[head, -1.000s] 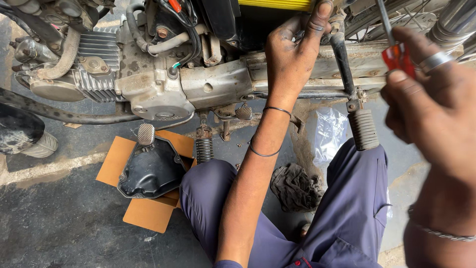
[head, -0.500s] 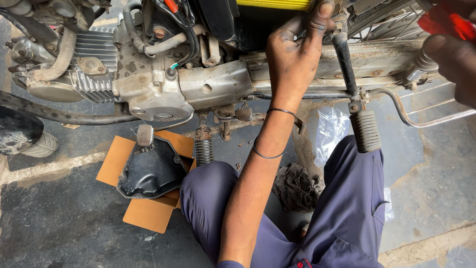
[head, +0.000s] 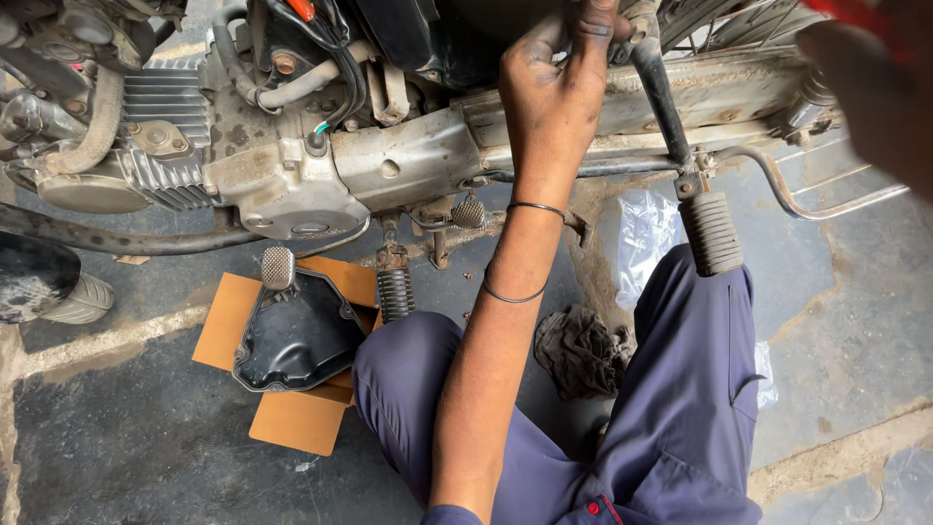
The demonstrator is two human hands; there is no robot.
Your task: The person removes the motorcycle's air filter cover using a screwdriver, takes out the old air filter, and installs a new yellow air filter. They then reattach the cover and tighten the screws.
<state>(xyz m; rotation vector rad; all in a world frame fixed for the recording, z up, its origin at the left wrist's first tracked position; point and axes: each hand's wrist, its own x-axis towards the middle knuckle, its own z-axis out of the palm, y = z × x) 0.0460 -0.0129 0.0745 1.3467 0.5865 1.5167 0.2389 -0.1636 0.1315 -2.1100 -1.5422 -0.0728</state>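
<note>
My left hand (head: pixel 559 83), smeared with grease, reaches up to the motorcycle frame (head: pixel 719 92). Its fingers are closed on a part at the top of the black kick lever (head: pixel 666 107). Thin black bangles ring that forearm. My right hand (head: pixel 870 92) is blurred at the upper right, close to the camera, and grips a red-handled tool (head: pixel 855 8) that is mostly out of frame. The engine (head: pixel 282 180) with its cooling fins sits left of my left hand. A ribbed footpeg (head: pixel 712 231) hangs just above my right knee.
A black engine cover (head: pixel 296 335) lies on brown cardboard (head: pixel 292 423) on the concrete floor by my left knee. A dirty rag (head: pixel 581 350) lies between my legs. A clear plastic bag (head: pixel 646 233) is under the bike. A dark rounded object (head: pixel 29 277) sits at the left edge.
The view has shifted a little. My right hand with the red tool moved up and right toward the frame's corner. My left hand has stayed on the same part.
</note>
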